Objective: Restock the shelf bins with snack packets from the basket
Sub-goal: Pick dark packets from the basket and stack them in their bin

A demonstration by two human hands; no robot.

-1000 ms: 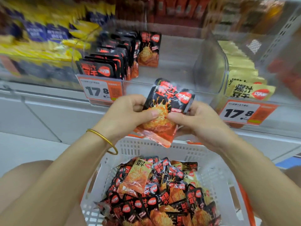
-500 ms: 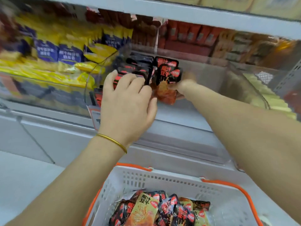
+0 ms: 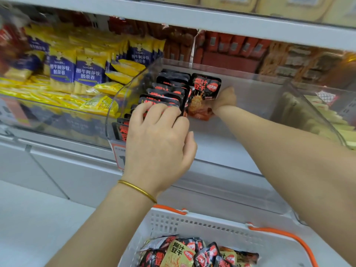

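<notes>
A clear plastic shelf bin [image 3: 250,87] holds a row of black-and-red snack packets [image 3: 167,89] standing upright along its left side. My right hand [image 3: 224,99] reaches deep into the bin and holds one black-and-red packet [image 3: 204,95] upright against the back of that row. My left hand [image 3: 158,137], with a gold bangle on the wrist, rests its curled fingers on the tops of the front packets. Below, a white basket [image 3: 221,226] with orange handles holds several more packets [image 3: 192,253].
The bin to the left is full of yellow and blue packets [image 3: 77,74]. A bin with pale yellow packets [image 3: 317,116] stands to the right. A shelf board [image 3: 212,20] runs overhead. A price tag [image 3: 119,157] hangs on the bin front. Red boxes [image 3: 227,53] stand behind.
Both hands carried one packet from above the basket up into the bin. My right hand has pushed it further in beside the row, and my left hand has settled on the front packets.
</notes>
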